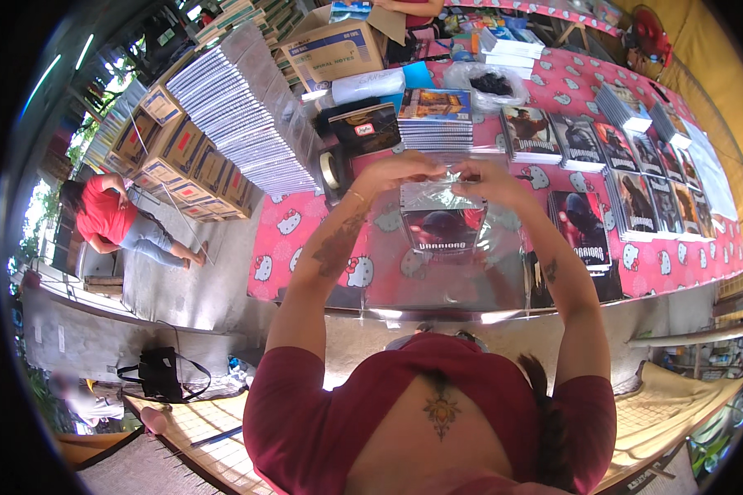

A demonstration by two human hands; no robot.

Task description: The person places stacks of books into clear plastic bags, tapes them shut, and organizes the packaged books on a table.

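Note:
Both hands are at the far edge of a clear plastic sheet or bag (437, 285) spread on the table in front of me. My left hand (400, 171) pinches its far edge, fingers closed. Close beside it, my right hand (489, 181) is closed on the same edge. Under or inside the plastic lies a notebook (442, 229) with a dark cover showing a hooded figure; glare and folds partly hide it. Just beyond my hands stands a stack of spiral notebooks (434, 106) with a picture cover. A tape roll (330, 172) is left of my left wrist.
Tall notebook piles (223, 111) and cardboard boxes (194, 165) stand at the left. An open carton (334, 58) is at the back. Stacked dark-covered notebooks (636, 202) fill the right of the pink table cover (293, 247). A person in red (111, 210) is at far left.

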